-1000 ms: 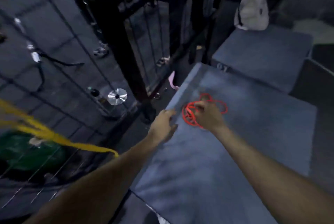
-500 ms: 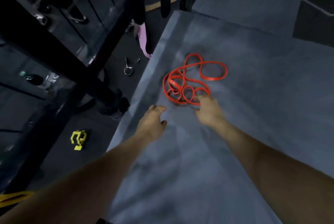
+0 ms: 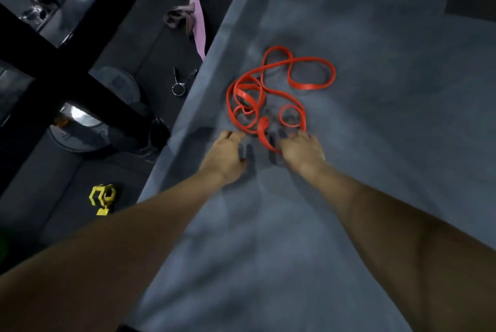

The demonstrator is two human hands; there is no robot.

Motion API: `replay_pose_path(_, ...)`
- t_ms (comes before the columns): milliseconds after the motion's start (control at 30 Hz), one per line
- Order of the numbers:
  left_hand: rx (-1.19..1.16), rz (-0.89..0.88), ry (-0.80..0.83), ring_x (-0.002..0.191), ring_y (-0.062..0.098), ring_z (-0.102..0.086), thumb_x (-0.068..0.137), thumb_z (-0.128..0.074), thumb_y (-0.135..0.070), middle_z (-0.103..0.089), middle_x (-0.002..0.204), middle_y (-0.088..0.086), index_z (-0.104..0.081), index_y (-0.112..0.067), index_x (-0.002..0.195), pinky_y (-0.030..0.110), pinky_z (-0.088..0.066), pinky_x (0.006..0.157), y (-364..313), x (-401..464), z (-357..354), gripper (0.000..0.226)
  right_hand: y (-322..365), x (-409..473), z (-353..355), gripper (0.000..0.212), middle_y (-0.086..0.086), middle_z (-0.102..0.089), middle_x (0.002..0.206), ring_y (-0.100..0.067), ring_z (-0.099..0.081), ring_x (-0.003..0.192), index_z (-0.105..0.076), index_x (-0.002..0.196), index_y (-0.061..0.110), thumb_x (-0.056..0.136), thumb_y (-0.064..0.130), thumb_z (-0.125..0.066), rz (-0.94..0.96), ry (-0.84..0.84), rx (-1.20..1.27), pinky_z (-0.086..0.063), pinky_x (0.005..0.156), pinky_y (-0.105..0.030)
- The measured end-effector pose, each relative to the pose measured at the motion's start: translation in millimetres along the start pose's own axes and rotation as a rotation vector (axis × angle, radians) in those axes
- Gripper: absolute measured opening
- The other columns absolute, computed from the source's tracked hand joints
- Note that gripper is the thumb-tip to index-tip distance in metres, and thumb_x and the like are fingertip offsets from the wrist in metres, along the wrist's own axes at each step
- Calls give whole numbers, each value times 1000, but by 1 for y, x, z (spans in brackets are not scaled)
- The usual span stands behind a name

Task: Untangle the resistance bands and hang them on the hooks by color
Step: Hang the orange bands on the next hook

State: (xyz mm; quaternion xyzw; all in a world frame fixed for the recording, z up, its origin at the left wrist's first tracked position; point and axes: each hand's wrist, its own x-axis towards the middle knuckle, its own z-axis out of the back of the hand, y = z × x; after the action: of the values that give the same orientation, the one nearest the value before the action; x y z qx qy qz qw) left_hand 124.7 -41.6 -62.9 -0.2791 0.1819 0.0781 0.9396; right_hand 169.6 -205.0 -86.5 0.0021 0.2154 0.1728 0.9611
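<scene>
A tangled red resistance band [image 3: 268, 87] lies in several loops on the grey padded platform [image 3: 389, 144]. My right hand [image 3: 302, 150] is at the tangle's near edge, and its thumb side pinches one red strand that runs back to it. My left hand [image 3: 226, 156] sits just left of that strand with its fingertips at the near-left loops, holding nothing. Motion blur hides the finger detail. No hooks are in view.
A pink band [image 3: 200, 34] hangs down beside the platform's left edge. On the dark floor to the left lie a metal spring collar [image 3: 179, 85], a yellow clip [image 3: 103, 197] and weight plates [image 3: 77, 127]. A black rack beam [image 3: 67, 71] crosses the upper left.
The view has tilted down and closed in on the platform. Both hands have come together at the near edge of the red band, and a strand now runs to my right hand.
</scene>
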Motion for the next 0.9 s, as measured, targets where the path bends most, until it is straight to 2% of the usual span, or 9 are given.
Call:
replay_pose_path(133, 18, 0, 29, 122, 29, -46, 85, -62, -13, -40, 135, 15, -39, -9, 138, 31, -35, 104, -11, -17, -1, 58, -4, -23, -7, 33, -19, -53, 127, -35, -48, 122, -53, 122, 1, 93, 15, -47, 54, 131, 136, -41, 100, -40)
replay_pose_path(233, 17, 15, 36, 121, 29, -46, 84, -64, -14, -40, 133, 15, -38, -10, 139, 33, -36, 103, -29, -31, 12, 61, -5, -46, 25, 57, -19, -52, 129, -36, -51, 118, -43, 130, 4, 91, 46, -45, 65, 128, 307, -43, 95, -41)
replay_pose_path(367, -77, -17, -64, 117, 31, -49, 82, -63, -5, -43, 129, 16, -43, -9, 135, 32, -38, 101, -71, -56, 55, 57, -7, -72, 90, 35, -16, -58, 121, -35, -56, 112, -44, 122, 10, 89, 13, -54, 58, -70, 415, -46, 92, -40)
replay_pose_path(500, -112, -97, -217, 115, 31, -49, 81, -64, -4, -49, 122, 18, -48, -6, 130, 33, -38, 98, -123, -85, 124, 52, -2, -106, 185, 24, -16, -62, 114, -32, -56, 108, -58, 111, 4, 87, 10, -56, 265, -220, 453, -34, 82, -31)
replay_pose_path(600, -123, -140, -287, 108, 27, -51, 79, -66, -6, -48, 120, 15, -49, -5, 130, 27, -38, 95, -157, -111, 179, 54, 12, -136, 259, 24, -16, -63, 112, -31, -58, 105, -62, 112, 6, 90, 13, -55, 395, -291, 420, -39, 83, -32)
replay_pose_path(667, -121, -185, -324, 91, 20, -51, 79, -66, -7, -49, 103, 9, -58, -4, 115, 23, -38, 82, -177, -133, 214, 36, 22, -154, 302, 20, -17, -64, 106, -32, -59, 101, -65, 106, 7, 89, 12, -55, 453, -341, 449, -41, 80, -34)
replay_pose_path(767, -97, -207, -381, 78, 21, -53, 85, -58, -10, -55, 80, 4, -62, -5, 84, 28, -38, 68, -203, -172, 265, 6, 40, -185, 363, 11, -15, -65, 95, -31, -60, 93, -65, 93, 7, 87, 12, -57, 573, -439, 482, -44, 77, -36)
replay_pose_path(833, -81, -127, -410, 73, 20, -50, 92, -52, -15, -48, 70, -2, -49, -15, 72, 28, -37, 62, -214, -202, 298, 20, 52, -208, 403, 15, -13, -65, 100, -29, -59, 94, -61, 102, 9, 89, 13, -55, 593, -498, 481, -47, 80, -36)
replay_pose_path(900, -143, -113, -468, 66, 14, -45, 95, -50, -20, -43, 65, -5, -43, -18, 72, 18, -32, 54, -219, -229, 332, 24, 63, -230, 440, 16, -15, -64, 94, -31, -59, 86, -53, 105, 7, 92, 16, -53, 620, -535, 513, -49, 77, -41)
